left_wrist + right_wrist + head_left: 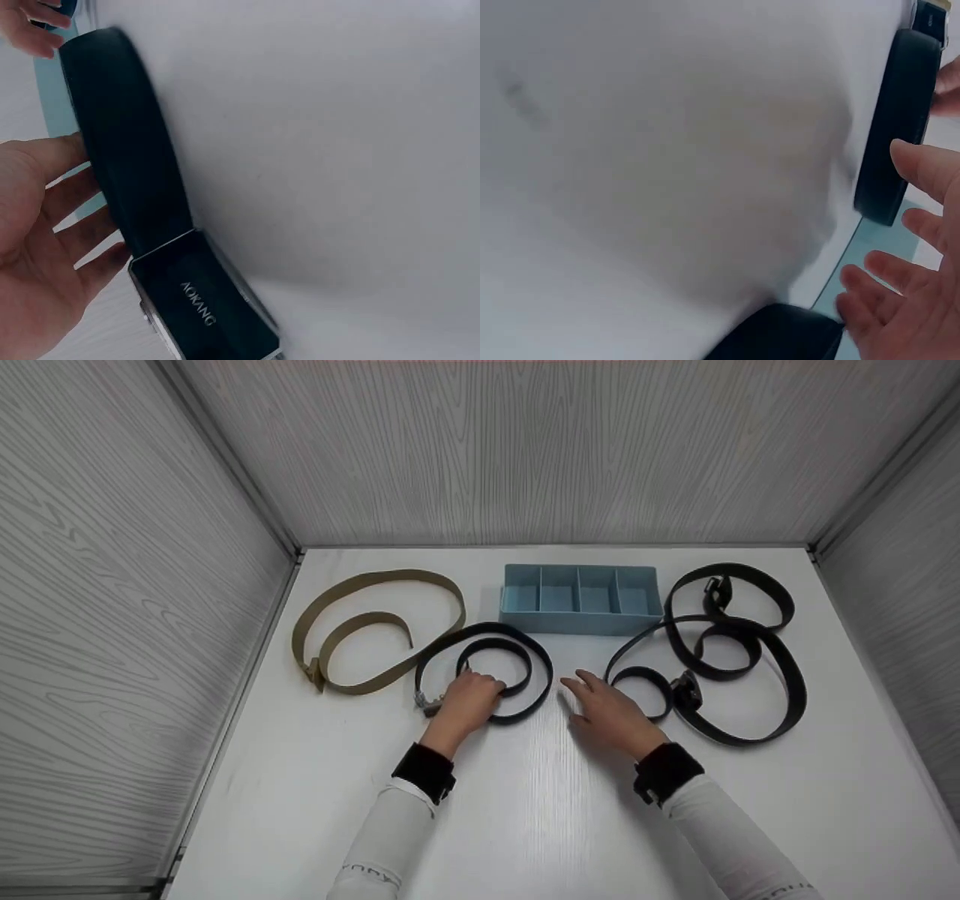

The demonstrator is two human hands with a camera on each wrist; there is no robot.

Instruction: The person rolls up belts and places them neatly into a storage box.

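Observation:
A black belt [538, 649] lies loosely coiled on edge at the middle of the table, its silver-edged buckle [202, 300] at the left. My left hand [471, 701] is over this coil; its extended fingers reach behind the strap [127, 142] by the buckle and seem to touch it. Just right of the coil, my right hand [611, 716] holds nothing, its fingers spread. In the right wrist view, the thumb [919, 165] overlaps the strap; contact is unclear. Another black belt [796, 690] curves beside the right hand, its inner loop partly hidden behind it.
A light blue box [581, 622] with several compartments stands behind the hands. At the left lies a tan belt [382, 577], meeting the middle belt. One more black belt [772, 589] lies at the back right, crossing the nearer one. Grey wood-grain panels [487, 457] enclose the white table [540, 825].

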